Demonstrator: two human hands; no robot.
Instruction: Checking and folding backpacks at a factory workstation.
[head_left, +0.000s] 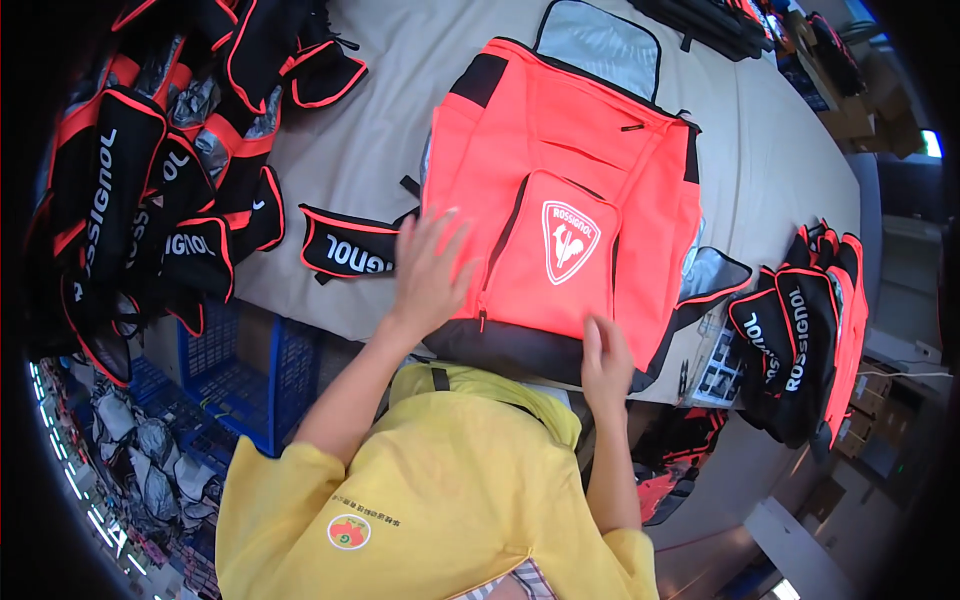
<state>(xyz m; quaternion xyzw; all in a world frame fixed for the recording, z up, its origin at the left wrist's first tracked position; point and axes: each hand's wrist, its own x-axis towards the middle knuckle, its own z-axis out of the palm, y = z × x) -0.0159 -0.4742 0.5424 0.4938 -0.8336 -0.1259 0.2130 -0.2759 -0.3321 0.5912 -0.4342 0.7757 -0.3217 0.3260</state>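
Note:
A bright coral-red backpack (655,230) with black trim lies front up on the covered table in front of me. A white shield emblem marks its zipped front pocket (520,240). Its top flap (598,50) is folded back, showing a silvery lining. My left hand (430,270) is at the pack's left side, fingers spread, slightly blurred, gripping nothing. Over the pack's dark lower edge rests my right hand (605,365), its fingers stretched out and the thumb a little apart. Beside my left hand a black strap piece (345,243) with red edging and white lettering sticks out.
A heap of black, red-edged bag parts (125,190) hangs over the table's left side. More black and red pieces (800,340) hang at the right edge. Blue plastic crates (235,375) stand below left. Dark bags (705,25) lie at the far edge, near cardboard boxes (880,110).

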